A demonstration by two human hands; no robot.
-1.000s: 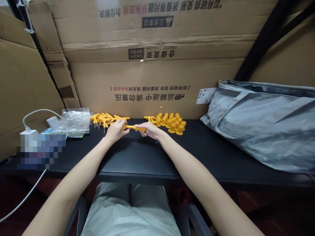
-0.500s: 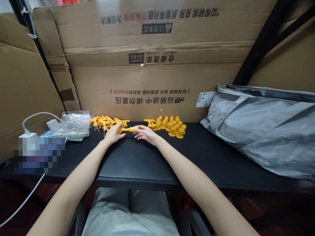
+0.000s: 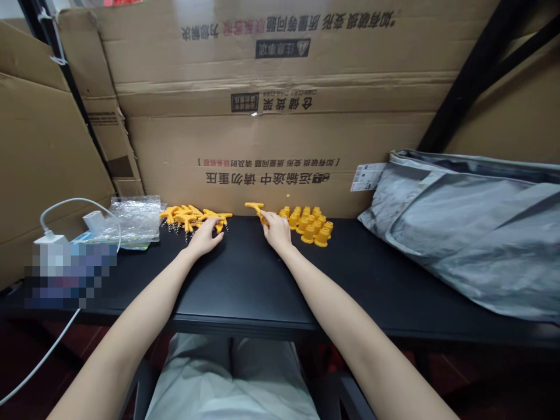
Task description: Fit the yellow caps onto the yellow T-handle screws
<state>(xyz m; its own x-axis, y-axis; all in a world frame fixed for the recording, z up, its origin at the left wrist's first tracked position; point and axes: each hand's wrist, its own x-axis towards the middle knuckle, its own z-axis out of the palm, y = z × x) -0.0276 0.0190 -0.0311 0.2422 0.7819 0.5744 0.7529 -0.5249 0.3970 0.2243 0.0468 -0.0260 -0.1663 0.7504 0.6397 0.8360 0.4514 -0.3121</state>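
Observation:
Beside a pile of yellow T-handled corkscrews (image 3: pixel 186 220) with bare metal spirals, my left hand (image 3: pixel 203 238) rests with thumb and fingers apart. Its fingertips are at the handle of the nearest corkscrew; whether they touch it is unclear. My right hand (image 3: pixel 277 230) has its fingers closed round the shaft of a yellow corkscrew (image 3: pixel 254 205), whose T-handle points up and left. The hand hides the lower part of this corkscrew. Just right of the hand, several yellow cup-shaped plastic pieces (image 3: pixel 315 224) stand in rows on the black table (image 3: pixel 245 286).
A grey fabric bag (image 3: pixel 464 227) lies on the right. On the left are clear plastic packaging (image 3: pixel 135 219), a white charger (image 3: pixel 51 254) with a cable, and a blurred-out object (image 3: pixel 83 277). Cardboard (image 3: pixel 262 137) walls the back.
My hands have moved apart. The right one has carried the yellow corkscrew right, toward the cup-shaped pieces. The left one has let go of it and stays by the pile.

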